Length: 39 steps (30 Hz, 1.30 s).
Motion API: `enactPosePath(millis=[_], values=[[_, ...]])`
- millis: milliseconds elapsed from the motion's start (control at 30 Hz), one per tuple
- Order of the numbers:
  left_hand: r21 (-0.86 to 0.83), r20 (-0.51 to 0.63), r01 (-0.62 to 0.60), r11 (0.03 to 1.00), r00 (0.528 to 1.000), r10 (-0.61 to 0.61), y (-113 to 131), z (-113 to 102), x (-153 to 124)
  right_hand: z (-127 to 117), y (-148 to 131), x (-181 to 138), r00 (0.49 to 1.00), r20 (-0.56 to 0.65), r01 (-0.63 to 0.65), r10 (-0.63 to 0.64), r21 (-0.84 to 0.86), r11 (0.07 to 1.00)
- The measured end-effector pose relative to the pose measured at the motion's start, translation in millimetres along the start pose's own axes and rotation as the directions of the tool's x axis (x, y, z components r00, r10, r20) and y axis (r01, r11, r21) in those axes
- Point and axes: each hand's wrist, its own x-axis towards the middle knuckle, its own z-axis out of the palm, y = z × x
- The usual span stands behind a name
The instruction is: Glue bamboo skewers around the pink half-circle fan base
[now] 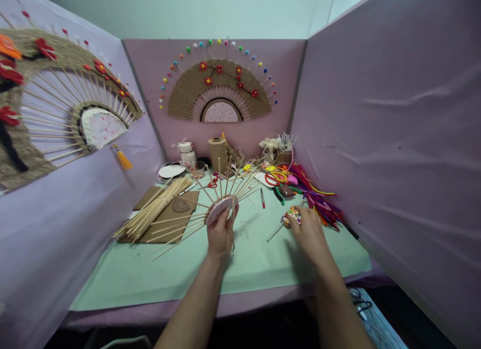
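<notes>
- Pinches a fan frame (224,205) with the left hand (221,235), thumb pressed on the near face of its pale half-disc (219,212), other fingers mostly hidden behind.
- Holds it tilted over the middle of the green-covered table (255,269), thin sticks radiating upward and out to both sides from the curved edge.
- Reaches out with the right hand (311,234), fingers bent and close together at the right edge of a multicoloured piece (290,216), just beside a pale stick (276,233).
- Cannot tell whether gripping that piece or only touching it.
- To the left, a bundle of sticks (160,209) across brown cardboard (171,231).
- Just beyond the right hand, a heap of coloured fuzzy stems (319,205); nearer the middle, a red-ended pen (262,199).
- At the back, a white jar (187,153) and a spool of twine (218,153).
- On the back wall, a brown fan with red flowers (225,81); on the left wall, a larger fan (71,51) with a yellow tassel (123,158) below.
</notes>
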Motion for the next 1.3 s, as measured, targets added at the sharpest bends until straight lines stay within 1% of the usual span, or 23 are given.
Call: enactPosePath(millis=[33,67,100,133,167,200,233,267,300,333,400,467,533,633,733,867,933,1000,1133,1233,1300], values=[[0.015,0.002,-0.024,1.000,1.000,0.024,-2,0,-1,2,-19,-4,1.000,0.023,0.011,-0.016,0.199,0.980],[0.031,0.008,-0.047,0.998,0.999,0.047,-3,-1,-2,6,-39,-9,0.998,0.062,-0.017,-0.009,0.410,0.912],[0.047,0.017,-0.072,0.996,0.997,0.072,-4,-2,-2,11,-58,-14,0.992,0.125,-0.060,-0.016,0.585,0.809],[0.062,0.028,-0.097,0.993,0.995,0.096,-6,-3,-3,17,-76,-19,0.982,0.189,-0.122,-0.020,0.708,0.696],[0.080,0.040,-0.120,0.990,0.992,0.117,-7,-4,-3,24,-92,-23,0.969,0.246,-0.188,-0.017,0.780,0.597],[0.103,0.051,-0.137,0.985,0.990,0.133,-7,-5,-4,31,-105,-25,0.957,0.290,-0.246,-0.003,0.816,0.523],[0.128,0.057,-0.148,0.981,0.988,0.141,-7,-6,-4,36,-114,-27,0.947,0.322,-0.287,0.008,0.835,0.469],[0.151,0.060,-0.151,0.977,0.988,0.143,-8,-8,-4,40,-119,-27,0.935,0.356,-0.326,0.014,0.838,0.437],[0.168,0.058,-0.152,0.974,0.988,0.145,-8,-8,-4,41,-122,-26,0.922,0.387,-0.357,0.018,0.829,0.430],[0.180,0.059,-0.152,0.972,0.988,0.144,-7,-9,-4,41,-123,-23,0.910,0.414,-0.377,0.017,0.811,0.448],[0.174,0.067,-0.159,0.972,0.986,0.150,-7,-9,-5,36,-122,-17,0.906,0.423,-0.359,0.008,0.759,0.544],[0.154,0.086,-0.169,0.974,0.984,0.157,-7,-9,-5,26,-121,-10,0.933,0.360,-0.263,-0.007,0.695,0.669],[0.143,0.098,-0.174,0.974,0.982,0.161,-7,-8,-5,17,-122,-5,0.963,0.268,-0.142,-0.040,0.623,0.769],[0.138,0.089,-0.163,0.977,0.984,0.151,-8,-6,-5,9,-128,0,0.978,0.176,0.009,-0.113,0.508,0.861],[0.129,0.079,-0.151,0.980,0.987,0.142,-8,-6,-5,7,-134,2,0.975,0.124,0.113,-0.182,0.428,0.897],[0.144,0.064,-0.157,0.977,0.987,0.149,-8,-7,-4,6,-138,2,0.969,0.049,0.209,-0.241,0.352,0.912],[0.149,0.056,-0.160,0.976,0.987,0.153,-8,-8,-3,6,-138,2,0.965,0.032,0.243,-0.262,0.277,0.930],[0.161,0.051,-0.169,0.972,0.985,0.163,-8,-9,-2,6,-139,2,0.962,0.047,0.258,-0.269,0.168,0.951],[0.176,0.038,-0.182,0.967,0.983,0.179,-9,-11,-1,3,-140,4,0.958,0.134,0.258,-0.252,-0.028,0.966],[0.175,0.029,-0.177,0.968,0.984,0.175,-10,-13,0,0,-142,5,0.955,0.186,0.251,-0.230,-0.100,0.963],[0.177,0.028,-0.174,0.969,0.985,0.172,-10,-13,0,-2,-144,6,0.952,0.214,0.245,-0.217,-0.109,0.963]])
